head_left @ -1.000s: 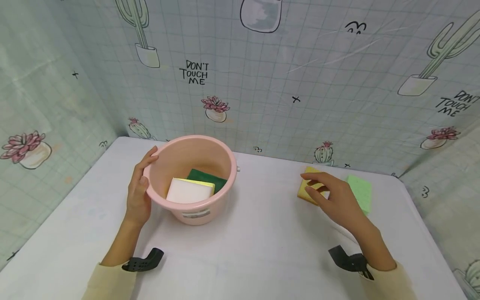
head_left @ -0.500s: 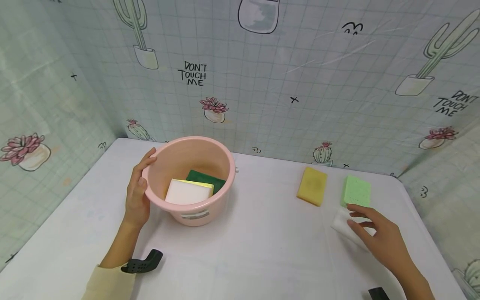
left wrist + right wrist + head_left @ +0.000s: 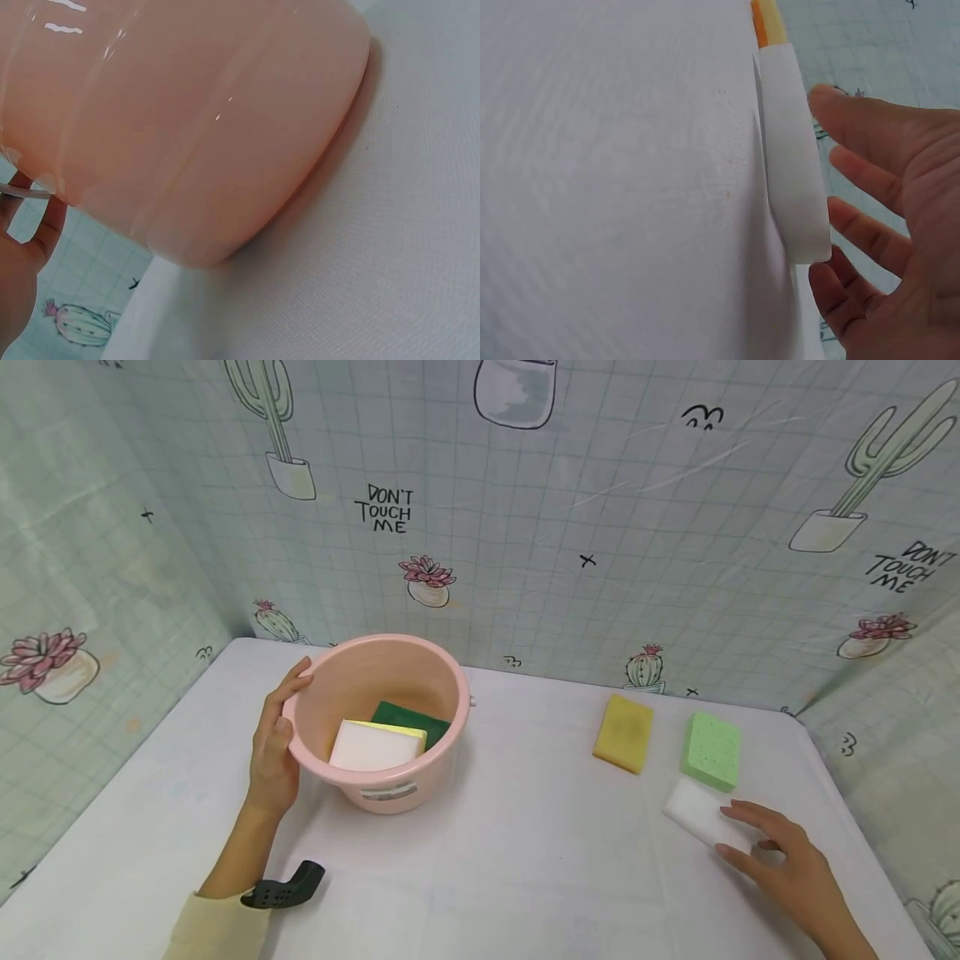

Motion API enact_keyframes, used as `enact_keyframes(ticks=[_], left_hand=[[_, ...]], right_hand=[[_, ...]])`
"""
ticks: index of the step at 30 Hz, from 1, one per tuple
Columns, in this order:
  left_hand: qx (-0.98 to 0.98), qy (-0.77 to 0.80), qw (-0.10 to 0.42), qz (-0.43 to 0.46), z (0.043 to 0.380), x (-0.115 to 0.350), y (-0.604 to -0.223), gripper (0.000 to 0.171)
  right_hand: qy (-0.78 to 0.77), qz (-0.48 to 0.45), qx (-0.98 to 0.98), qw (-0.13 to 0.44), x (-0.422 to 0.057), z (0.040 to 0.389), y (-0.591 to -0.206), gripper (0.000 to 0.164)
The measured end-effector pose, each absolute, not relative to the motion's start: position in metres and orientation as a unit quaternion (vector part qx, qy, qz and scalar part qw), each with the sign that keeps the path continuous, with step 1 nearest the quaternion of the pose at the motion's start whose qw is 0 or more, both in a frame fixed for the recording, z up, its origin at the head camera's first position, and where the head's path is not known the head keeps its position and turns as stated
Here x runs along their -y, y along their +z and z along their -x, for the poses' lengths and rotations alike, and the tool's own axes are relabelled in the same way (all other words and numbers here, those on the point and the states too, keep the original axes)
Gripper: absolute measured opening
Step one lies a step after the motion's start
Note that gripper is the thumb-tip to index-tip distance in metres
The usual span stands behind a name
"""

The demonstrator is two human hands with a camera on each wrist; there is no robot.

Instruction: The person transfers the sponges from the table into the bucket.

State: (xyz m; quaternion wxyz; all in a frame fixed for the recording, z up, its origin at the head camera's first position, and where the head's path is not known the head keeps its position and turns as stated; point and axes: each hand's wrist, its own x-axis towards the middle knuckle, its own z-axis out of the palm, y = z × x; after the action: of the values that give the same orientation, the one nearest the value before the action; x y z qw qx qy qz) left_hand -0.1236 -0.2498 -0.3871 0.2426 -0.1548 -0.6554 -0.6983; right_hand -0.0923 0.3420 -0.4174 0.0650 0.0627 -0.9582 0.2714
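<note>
My left hand (image 3: pixel 274 752) holds the left side of a pink plastic bucket (image 3: pixel 438 777), fingertips and thumb at its rim. In the left wrist view, that hand (image 3: pixel 19 277) shows beside the bucket wall (image 3: pixel 195 112) at a thin handle wire. Inside the bucket lie a white sponge with a yellow layer (image 3: pixel 375 747) and a dark green scouring pad (image 3: pixel 412 718). At the right, my right hand (image 3: pixel 798 872) hovers with parted, slightly bent fingers around the near end of a white sponge block (image 3: pixel 697 810). The right wrist view has its fingertips right at the block's edge (image 3: pixel 795 165).
A yellow sponge (image 3: pixel 624 732) and a light green sponge (image 3: pixel 711 750) lie beyond the white block on the white-covered table (image 3: pixel 525 860). A cactus-printed curtain (image 3: pixel 525 527) stands behind the table and along both sides.
My right hand has moved from over the yellow sponge rightward and nearer to me, to the white block, its fingers spreading wider. The left hand stays at the bucket.
</note>
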Motion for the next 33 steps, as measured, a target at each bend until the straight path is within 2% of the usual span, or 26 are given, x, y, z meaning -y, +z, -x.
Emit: enact_keyframes(ticks=[18, 28, 33], left_hand=[[0.653, -0.701, 0.242, 0.153, 0.124, 0.251, -0.388, 0.051], [0.647, -0.705, 0.242, 0.158, 0.124, 0.251, -0.388, 0.051], [0.648, -0.704, 0.243, 0.157, 0.125, 0.251, -0.388, 0.051]], right_hand=[[0.295, -0.081, 0.951, 0.044, -0.364, 0.091, -0.432, 0.050], [0.319, -0.131, 0.934, 0.094, -0.364, 0.090, -0.432, 0.049], [0.360, -0.161, 0.913, 0.107, -0.362, 0.091, -0.429, 0.055]])
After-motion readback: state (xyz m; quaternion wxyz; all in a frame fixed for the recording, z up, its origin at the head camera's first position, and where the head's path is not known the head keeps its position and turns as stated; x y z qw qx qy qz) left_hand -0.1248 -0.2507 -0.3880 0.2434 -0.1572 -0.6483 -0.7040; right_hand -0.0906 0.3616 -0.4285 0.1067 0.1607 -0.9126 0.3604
